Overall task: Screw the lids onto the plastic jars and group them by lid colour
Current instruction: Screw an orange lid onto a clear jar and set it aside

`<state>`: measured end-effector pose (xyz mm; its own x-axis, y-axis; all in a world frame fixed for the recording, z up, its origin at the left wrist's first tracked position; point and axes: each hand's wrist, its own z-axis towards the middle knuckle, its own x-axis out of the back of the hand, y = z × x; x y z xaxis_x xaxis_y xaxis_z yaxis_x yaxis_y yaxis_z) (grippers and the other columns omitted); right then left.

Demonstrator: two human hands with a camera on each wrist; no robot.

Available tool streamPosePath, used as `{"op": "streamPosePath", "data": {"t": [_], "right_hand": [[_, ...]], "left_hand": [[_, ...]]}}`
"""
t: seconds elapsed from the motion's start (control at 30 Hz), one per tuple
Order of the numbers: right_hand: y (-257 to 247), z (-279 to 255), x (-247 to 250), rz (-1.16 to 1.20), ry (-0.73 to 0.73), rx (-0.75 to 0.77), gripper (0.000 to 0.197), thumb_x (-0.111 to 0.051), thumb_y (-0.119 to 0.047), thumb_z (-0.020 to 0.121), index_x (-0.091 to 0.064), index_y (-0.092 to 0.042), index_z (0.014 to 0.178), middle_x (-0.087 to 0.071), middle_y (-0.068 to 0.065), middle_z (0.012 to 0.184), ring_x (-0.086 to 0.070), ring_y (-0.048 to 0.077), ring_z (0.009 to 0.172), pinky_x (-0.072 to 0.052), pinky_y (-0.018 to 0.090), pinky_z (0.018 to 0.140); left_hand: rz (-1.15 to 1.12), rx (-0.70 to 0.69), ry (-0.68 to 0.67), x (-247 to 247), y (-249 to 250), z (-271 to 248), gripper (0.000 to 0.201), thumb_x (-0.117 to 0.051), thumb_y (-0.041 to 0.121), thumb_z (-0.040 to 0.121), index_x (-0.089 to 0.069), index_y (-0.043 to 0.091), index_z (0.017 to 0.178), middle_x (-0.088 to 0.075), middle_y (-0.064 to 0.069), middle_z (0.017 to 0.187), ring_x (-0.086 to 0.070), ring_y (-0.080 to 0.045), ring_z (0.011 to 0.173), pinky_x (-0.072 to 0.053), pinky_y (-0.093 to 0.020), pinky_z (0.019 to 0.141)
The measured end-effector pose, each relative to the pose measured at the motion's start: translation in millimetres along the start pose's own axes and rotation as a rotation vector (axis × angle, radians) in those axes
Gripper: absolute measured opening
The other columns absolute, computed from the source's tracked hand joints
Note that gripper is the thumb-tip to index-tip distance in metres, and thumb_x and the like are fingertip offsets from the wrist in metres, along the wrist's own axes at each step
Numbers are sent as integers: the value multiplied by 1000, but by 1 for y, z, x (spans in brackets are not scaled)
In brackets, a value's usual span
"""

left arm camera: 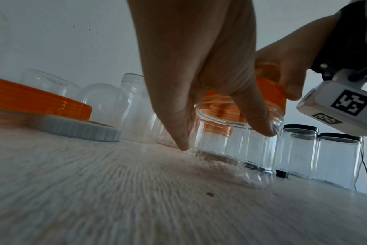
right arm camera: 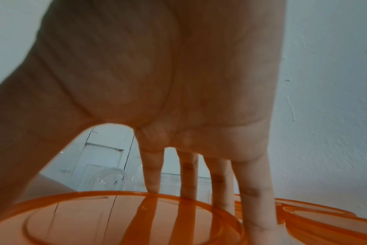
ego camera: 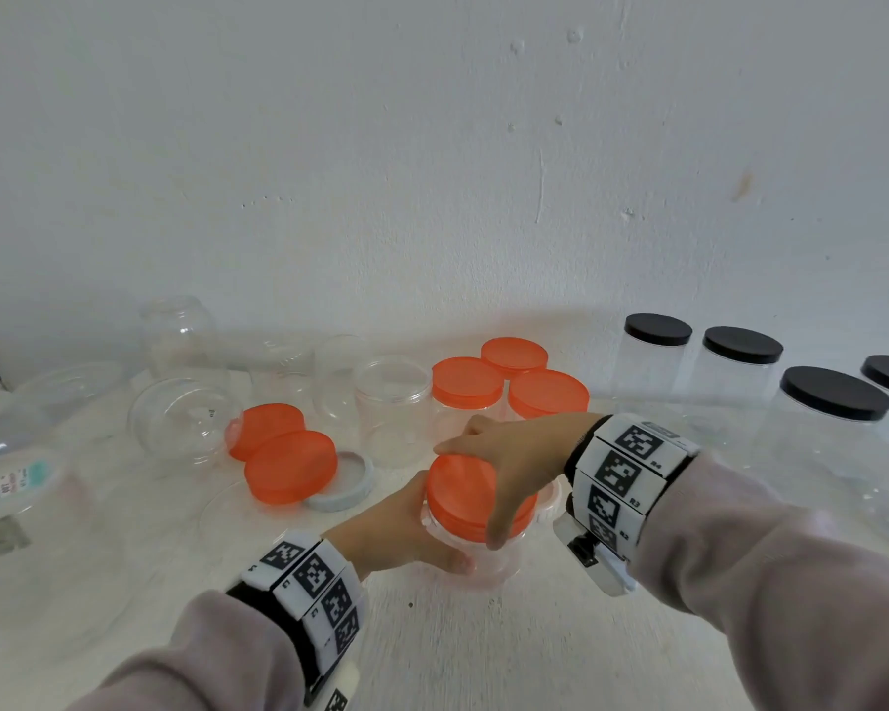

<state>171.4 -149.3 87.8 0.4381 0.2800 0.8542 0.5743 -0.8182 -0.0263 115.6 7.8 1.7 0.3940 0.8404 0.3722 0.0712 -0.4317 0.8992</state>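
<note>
Jar: my left hand (ego camera: 406, 536) holds the clear plastic jar (left arm camera: 230, 145) upright, mouth up.
Lid: my right hand (ego camera: 514, 469) grips the round orange plastic lid (ego camera: 463, 497) flat on top.

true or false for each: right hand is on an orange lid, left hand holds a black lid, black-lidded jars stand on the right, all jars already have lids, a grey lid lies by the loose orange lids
1. The right hand grips an orange lid. True.
2. The left hand holds a black lid. False: it holds the clear jar under the orange lid.
3. Black-lidded jars stand on the right. True.
4. All jars have lids. False: an open jar stands lidless.
5. A grey lid lies by the loose orange lids. True.
</note>
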Motion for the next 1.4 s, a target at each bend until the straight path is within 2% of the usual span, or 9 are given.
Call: {"op": "streamPosePath", "data": {"t": [0.23, 0.53, 0.7, 0.73, 0.8, 0.9, 1.03, 1.27, 1.4], "right_hand": [[-4, 0, -4, -15, 24, -30, 115, -76, -69, 58, -7, -48, 147, -19, -11, 147, -37, 26, 133, -43, 50, 99], [-8, -3, -5, 0, 52, -57, 110, -71, -74, 61, -15, -38, 149, -23, -2, 150, -39, 27, 132, -43, 47, 97], [-14, -2, -10, 15, 104, -119, 107, -58, -85, 63, -29, -24, 145, -38, 4, 140, -49, 18, 89, -44, 35, 74], [-14, -2, -10, 21, 103, -130, 108, -58, -85, 62, -28, -24, 145, -39, 4, 140, -49, 18, 91, -46, 35, 75], [-12, -2, -7, 8, 75, -133, 112, -60, -84, 61, -20, -28, 149, -33, 5, 148, -49, 24, 116, -46, 42, 91], [-10, -7, 2, 34, 38, -47, 111, -72, -70, 64, -6, -46, 149, -19, -3, 155, -32, 28, 138, -36, 51, 106], [-8, -6, 5, 26, 24, -4, 97, -75, -62, 67, -17, -53, 144, -27, -11, 145, -37, 24, 133, -39, 49, 102], [-12, 0, 1, -60, 43, -101, 103, -65, -79, 63, -19, -39, 147, -34, -1, 144, -45, 28, 125, -42, 45, 90], [-11, -2, 1, -63, 7, -73, 111, -73, -72, 59, -11, -46, 147, -28, -5, 146, -42, 29, 129, -43, 48, 96]], "left_hand": [[32, 27, 46, 1, -5, 4, 103, -86, 12, 68, -22, 24, 148, -45, 8, 141, -42, -13, 130, -36, -34, 111], [50, 24, 50, 2, -8, 5, 106, -87, 15, 67, -21, 26, 149, -45, 9, 142, -41, -13, 131, -33, -33, 112], [68, 31, 61, 2, -9, 6, 106, -88, 17, 66, -22, 25, 149, -46, 8, 142, -40, -14, 133, -33, -38, 113], [74, 31, 64, 2, -9, 6, 106, -88, 17, 66, -22, 25, 149, -46, 8, 142, -40, -14, 133, -34, -38, 112], [72, 32, 62, 3, -9, 6, 106, -88, 17, 66, -22, 25, 149, -46, 7, 142, -40, -14, 133, -33, -38, 113], [70, 26, 50, 3, -9, 6, 105, -87, 17, 67, -22, 24, 149, -44, 8, 142, -40, -13, 133, -33, -36, 113], [77, 30, 51, 3, -10, 7, 105, -87, 16, 67, -22, 22, 148, -45, 7, 142, -41, -13, 132, -35, -36, 112], [68, 22, 40, 4, -13, 8, 105, -88, 19, 65, -24, 26, 148, -46, 10, 141, -40, -13, 133, -32, -38, 114], [74, 19, 38, 4, -13, 9, 106, -89, 21, 65, -24, 26, 148, -45, 10, 141, -41, -12, 131, -34, -36, 113]]}}
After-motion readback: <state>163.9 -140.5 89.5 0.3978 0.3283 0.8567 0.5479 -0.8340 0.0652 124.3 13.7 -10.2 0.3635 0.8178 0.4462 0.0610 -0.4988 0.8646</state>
